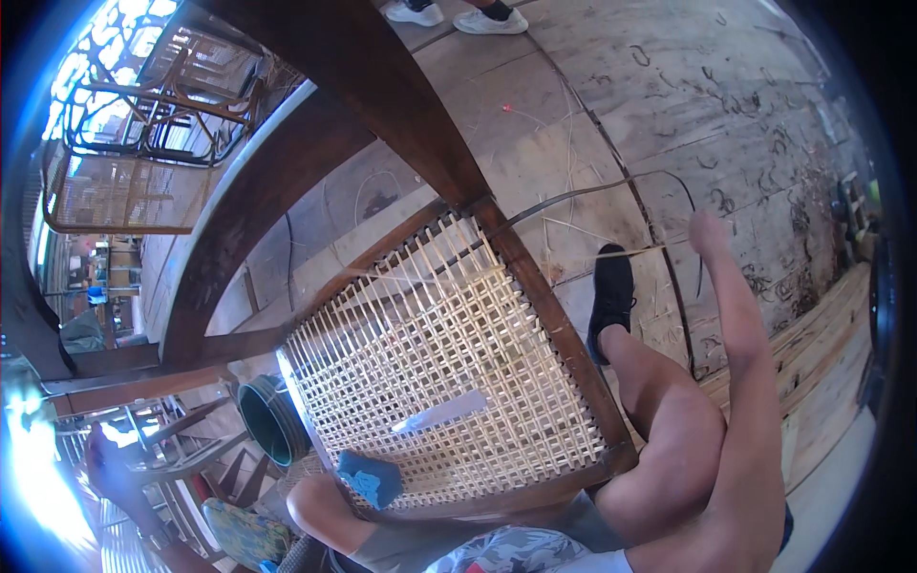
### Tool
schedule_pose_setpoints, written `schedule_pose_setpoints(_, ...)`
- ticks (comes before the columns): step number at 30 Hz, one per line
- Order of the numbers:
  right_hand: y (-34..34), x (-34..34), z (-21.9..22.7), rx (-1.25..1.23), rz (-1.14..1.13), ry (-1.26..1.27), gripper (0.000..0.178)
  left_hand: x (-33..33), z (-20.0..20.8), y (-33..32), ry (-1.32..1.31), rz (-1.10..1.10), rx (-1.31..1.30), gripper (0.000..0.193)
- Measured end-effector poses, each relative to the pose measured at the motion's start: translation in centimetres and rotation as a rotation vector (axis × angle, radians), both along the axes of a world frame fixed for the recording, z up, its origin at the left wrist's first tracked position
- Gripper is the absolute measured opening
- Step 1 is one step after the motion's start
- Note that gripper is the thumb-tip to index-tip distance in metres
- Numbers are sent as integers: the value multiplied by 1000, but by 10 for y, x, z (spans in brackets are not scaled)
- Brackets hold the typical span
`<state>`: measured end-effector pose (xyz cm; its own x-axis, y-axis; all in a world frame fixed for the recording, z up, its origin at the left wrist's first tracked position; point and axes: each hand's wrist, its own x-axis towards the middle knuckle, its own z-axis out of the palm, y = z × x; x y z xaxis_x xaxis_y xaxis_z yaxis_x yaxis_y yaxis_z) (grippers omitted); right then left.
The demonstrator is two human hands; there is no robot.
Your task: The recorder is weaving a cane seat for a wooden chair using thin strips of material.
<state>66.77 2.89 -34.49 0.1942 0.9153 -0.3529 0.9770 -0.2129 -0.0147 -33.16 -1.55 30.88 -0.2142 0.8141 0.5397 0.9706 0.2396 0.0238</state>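
Note:
A chair frame of dark brown wood (573, 368) lies across my lap, its panel woven with pale cane (449, 353). Toward the far edge the weave is looser, with mostly lengthwise strands. My right hand (707, 234) is out to the right, closed on a pale cane strand (611, 253) that stretches from the panel's right edge. A dark flexible strip (583, 191) runs from the frame's corner and curves down behind that hand. My left hand (105, 463) is raised at the far left, off the chair; glare and blur hide its fingers.
On the weave lie a blue folded cloth (370, 479) and a pale flat piece (439, 413). A dark green bucket (272, 420) stands left of the frame. Metal chair frames (143, 124) are piled at upper left. Curled scraps (755, 201) litter the floor. Another person's white shoes (489, 21) show at top.

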Motion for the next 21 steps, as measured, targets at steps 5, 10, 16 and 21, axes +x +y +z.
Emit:
schedule_pose_setpoints(5,48,-225,126,-86,-174,1427,45,-76,47,7,-560,-174,-6,28)
schedule_pose_setpoints(10,62,-265,185,-388,154,1729,31,85,-15,32,-393,-183,149,27)
schedule_pose_setpoints(16,-5,-24,31,187,101,142,21,201,-100,28,-150,-262,-137,13)
schedule_pose_setpoints(21,-15,-34,39,85,-104,-55,23,282,-146,48,-514,-544,-337,9)
